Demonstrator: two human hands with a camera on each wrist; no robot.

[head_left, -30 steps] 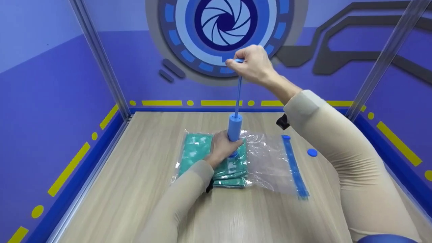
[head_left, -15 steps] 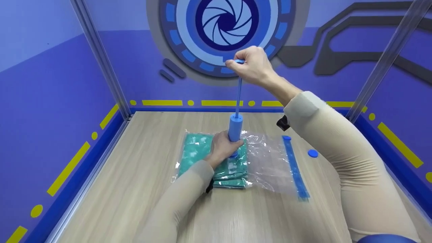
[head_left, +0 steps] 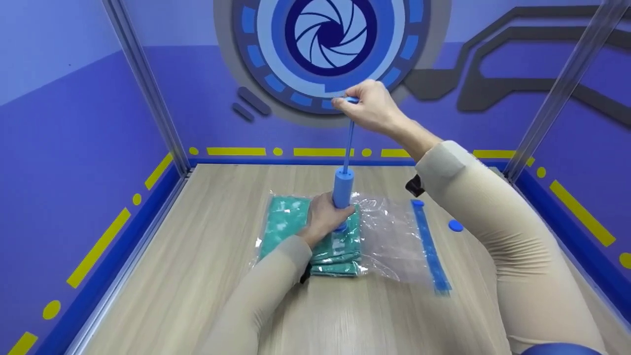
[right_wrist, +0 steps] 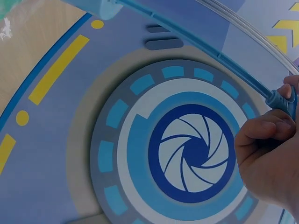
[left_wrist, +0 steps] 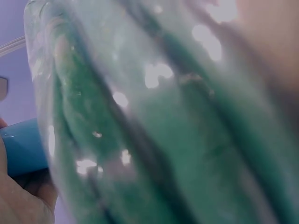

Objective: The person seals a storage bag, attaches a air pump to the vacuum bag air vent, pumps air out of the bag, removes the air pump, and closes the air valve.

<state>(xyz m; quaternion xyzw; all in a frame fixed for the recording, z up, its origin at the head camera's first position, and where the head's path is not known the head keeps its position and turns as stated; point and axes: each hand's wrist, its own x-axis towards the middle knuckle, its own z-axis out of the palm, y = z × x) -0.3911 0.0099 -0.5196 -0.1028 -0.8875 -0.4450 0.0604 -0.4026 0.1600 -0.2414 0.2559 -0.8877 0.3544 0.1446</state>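
A blue hand pump (head_left: pixel 343 186) stands upright on a clear vacuum storage bag (head_left: pixel 392 236) that has folded green cloth (head_left: pixel 283 222) inside its left part. My left hand (head_left: pixel 326 217) grips the lower barrel of the pump, close to the round blue valve (head_left: pixel 341 227). Higher up, my right hand (head_left: pixel 372 106) holds the pump's handle, with the thin rod (head_left: pixel 349 148) drawn far out of the barrel. The left wrist view is mostly filled by the green cloth (left_wrist: pixel 140 140) under shiny plastic. In the right wrist view the rod (right_wrist: pixel 196 44) runs to the curled fingers.
Along the bag's right side lies a blue zip strip (head_left: pixel 430 246) with a small slider (head_left: pixel 418 203). A round blue cap (head_left: pixel 455 225) sits on the wooden table (head_left: pixel 148 296) to the right of the bag. Purple walls (head_left: pixel 74 162) enclose the table's sides and back.
My right hand has come down slightly with the pump handle, and a little less of the rod shows. The left hand and the bag stay in place.
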